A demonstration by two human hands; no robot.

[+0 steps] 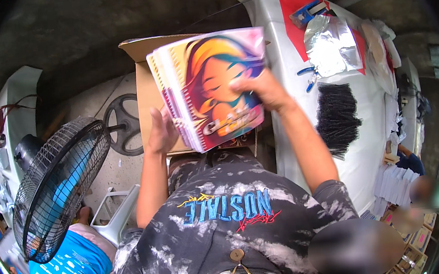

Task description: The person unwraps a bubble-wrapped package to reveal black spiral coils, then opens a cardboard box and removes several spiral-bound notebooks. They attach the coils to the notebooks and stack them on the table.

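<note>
A stack of spiral-bound notebooks is held up in front of me, tilted, with a colourful drawn figure on the top cover. My right hand grips its right side, the thumb lying on the cover and the fingers hidden beneath. My left hand presses against the coil-bound left edge, thumb raised and the other fingers mostly out of sight. Behind and below the stack stands an open cardboard box, one flap folded out. The stack hides most of its inside, though a dark printed cover shows low at its right.
On the right, a white-covered table carries black binding coils, blue-handled pliers and shiny plastic film. Paper stacks lie farther along. To the left are a fan, a white plastic stool and a person in blue.
</note>
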